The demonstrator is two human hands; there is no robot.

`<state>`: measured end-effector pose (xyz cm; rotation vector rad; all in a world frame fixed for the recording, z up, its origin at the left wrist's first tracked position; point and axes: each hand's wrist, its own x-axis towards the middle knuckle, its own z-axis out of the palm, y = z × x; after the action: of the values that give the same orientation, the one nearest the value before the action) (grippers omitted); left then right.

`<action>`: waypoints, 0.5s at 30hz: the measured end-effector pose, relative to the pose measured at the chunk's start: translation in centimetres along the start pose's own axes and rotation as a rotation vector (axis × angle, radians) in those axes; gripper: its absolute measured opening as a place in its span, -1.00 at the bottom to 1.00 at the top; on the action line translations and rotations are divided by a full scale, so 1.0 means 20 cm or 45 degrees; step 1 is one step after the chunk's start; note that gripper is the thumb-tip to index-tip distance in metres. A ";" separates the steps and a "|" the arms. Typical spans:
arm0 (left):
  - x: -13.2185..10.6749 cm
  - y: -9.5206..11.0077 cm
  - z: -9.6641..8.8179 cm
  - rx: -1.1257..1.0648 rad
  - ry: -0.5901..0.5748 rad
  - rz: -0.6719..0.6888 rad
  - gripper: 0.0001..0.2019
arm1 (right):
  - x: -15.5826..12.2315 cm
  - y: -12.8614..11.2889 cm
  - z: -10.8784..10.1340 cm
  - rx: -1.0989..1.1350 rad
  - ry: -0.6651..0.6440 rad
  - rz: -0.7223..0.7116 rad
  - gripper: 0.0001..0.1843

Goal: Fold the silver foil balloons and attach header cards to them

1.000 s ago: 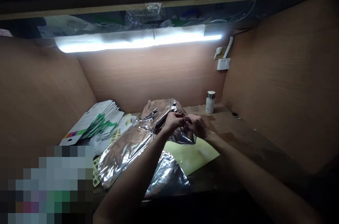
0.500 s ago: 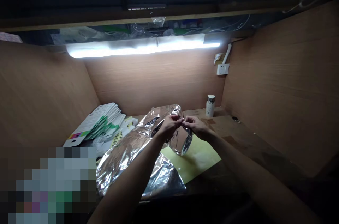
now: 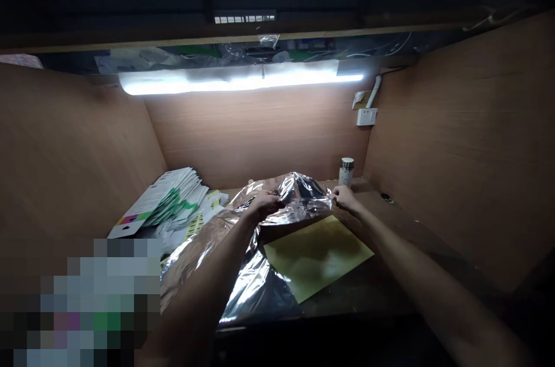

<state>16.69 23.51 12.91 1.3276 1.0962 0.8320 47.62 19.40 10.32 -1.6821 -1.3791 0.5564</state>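
A large, crinkled, shiny foil balloon [image 3: 302,189], silver with a pinkish sheen, lies limp and flat over the table. My left hand [image 3: 265,203] is closed on its upper part, fingers pinching the film. Farther right, my right hand [image 3: 345,197] grips the balloon's right end, so the foil stretches between both hands. The rest of the foil spreads down to the left, partly behind my left forearm. Below the stretched part, a yellow sheet [image 3: 318,257] lies on the table, a little apart from my hands.
Stacked printed cards or packets [image 3: 162,199] lean at the left, with plastic bags beside them. Behind my right hand stands a white bottle with a metal lid [image 3: 346,170]. Wooden panels enclose the table [image 3: 390,222]; a lit tube [image 3: 243,82] hangs across the back.
My hands were close together, pinching the foil; now they are apart. My right hand has moved right with the foil edge, stretching the film sideways and uncovering more of the yellow sheet.
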 end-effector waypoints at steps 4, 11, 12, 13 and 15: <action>-0.03 -0.01 -0.01 0.020 0.006 0.078 -0.76 | -0.02 -0.08 -0.03 -0.123 0.001 -0.103 -0.72; 0.02 -0.01 0.06 -0.098 0.063 0.235 -0.51 | -0.12 -0.38 0.11 -0.155 -0.067 -0.466 -0.59; 0.02 -0.01 0.08 -0.127 0.048 0.246 -0.49 | -0.13 -0.41 0.17 -0.139 -0.151 -0.497 -0.54; 0.03 -0.02 0.11 -0.159 0.031 0.255 -0.47 | -0.15 -0.43 0.22 -0.115 -0.232 -0.522 -0.51; 0.03 -0.03 0.15 -0.224 0.003 0.263 -0.45 | -0.18 -0.45 0.31 -0.046 -0.352 -0.568 -0.47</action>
<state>19.61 22.96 11.94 1.3049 0.8758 1.0576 36.75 18.32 13.83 -1.2947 -1.9066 0.5173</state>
